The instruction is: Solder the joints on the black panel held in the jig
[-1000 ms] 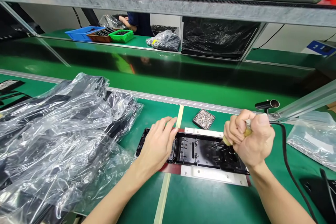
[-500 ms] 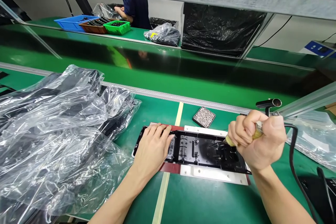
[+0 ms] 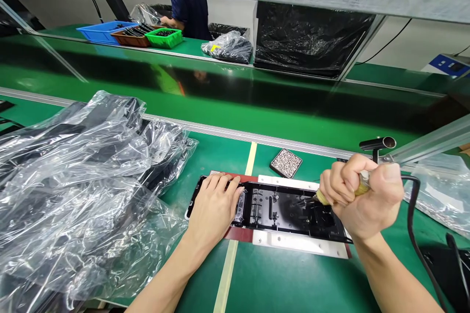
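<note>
My left hand [image 3: 215, 201] lies flat, fingers stretched out, on the left end of a long black plastic housing [image 3: 288, 210]. The housing rests in a fixture with white side rails [image 3: 299, 244] and a dark red base [image 3: 238, 234]. My right hand [image 3: 362, 195] is closed in a fist round the yellowish handle of a corded soldering iron [image 3: 322, 197]. Its thin tip points down and left into the right half of the housing; whether it touches the plastic I cannot tell. Behind the housing sits a small square tray [image 3: 286, 163] of tiny metal pieces.
Clear plastic bags with dark parts [image 3: 88, 181] cover the left side. A black tube on a stand [image 3: 378, 143] rises behind my right hand, with a black cord [image 3: 413, 220] beside it. A bag [image 3: 436, 195] lies far right. Across the bench, a person [image 3: 189, 14] stands near coloured bins [image 3: 106, 32].
My right hand and the soldering iron have shifted very slightly right in view. My left hand stays on the housing. The person across the bench has moved their hands a little.
</note>
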Demonstrator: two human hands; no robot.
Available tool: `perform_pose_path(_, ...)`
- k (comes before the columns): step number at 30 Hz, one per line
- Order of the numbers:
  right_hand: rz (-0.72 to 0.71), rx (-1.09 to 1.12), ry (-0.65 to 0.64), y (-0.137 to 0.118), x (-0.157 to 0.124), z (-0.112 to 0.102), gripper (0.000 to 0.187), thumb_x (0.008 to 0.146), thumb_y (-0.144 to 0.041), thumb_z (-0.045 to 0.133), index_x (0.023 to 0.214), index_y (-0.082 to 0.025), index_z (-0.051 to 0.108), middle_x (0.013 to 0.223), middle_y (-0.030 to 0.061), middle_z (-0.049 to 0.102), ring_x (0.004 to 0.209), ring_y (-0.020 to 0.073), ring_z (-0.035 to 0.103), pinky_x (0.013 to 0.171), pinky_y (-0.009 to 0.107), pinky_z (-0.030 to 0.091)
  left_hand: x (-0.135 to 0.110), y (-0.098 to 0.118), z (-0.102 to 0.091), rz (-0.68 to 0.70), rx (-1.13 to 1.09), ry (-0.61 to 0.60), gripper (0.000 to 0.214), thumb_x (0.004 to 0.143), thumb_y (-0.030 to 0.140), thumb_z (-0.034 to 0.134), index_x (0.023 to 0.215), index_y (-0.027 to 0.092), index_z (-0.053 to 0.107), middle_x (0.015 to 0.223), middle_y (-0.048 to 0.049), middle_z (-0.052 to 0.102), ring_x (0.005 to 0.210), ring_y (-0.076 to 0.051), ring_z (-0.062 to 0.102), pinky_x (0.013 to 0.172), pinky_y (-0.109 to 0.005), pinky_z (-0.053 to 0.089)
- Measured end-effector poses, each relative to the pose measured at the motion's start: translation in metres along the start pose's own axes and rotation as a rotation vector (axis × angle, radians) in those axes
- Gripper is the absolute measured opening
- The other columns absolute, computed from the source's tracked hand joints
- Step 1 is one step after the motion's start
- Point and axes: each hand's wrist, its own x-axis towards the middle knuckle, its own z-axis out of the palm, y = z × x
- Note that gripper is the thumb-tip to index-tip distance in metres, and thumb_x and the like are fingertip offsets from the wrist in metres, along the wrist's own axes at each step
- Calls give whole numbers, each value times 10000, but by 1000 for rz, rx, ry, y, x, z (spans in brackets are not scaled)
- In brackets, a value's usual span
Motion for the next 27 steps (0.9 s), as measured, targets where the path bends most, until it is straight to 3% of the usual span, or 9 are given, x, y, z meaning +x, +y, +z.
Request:
perform_pose_path(9, -36, 0, -30, 2, -3, 1, 525, 925, -578, 559, 563, -219, 437, 441, -68, 260, 382, 74, 199, 349, 216, 221, -2, -2, 0, 13, 14, 13, 322, 1048, 289, 494, 1275, 146, 672, 1178, -127, 705, 1135, -326, 613, 1012, -497, 475)
perform_pose_path(27, -15, 18, 15, 1, -4, 4, 519, 870, -568, 616, 538, -211, 440, 423, -67, 254, 377, 68, 211, 340, 214, 222, -3, -3, 0, 20, 19, 27, 313, 1054, 292, 488, 1263, 158, 679, 1150, -107, 707, 1096, -308, 616, 986, -488, 476)
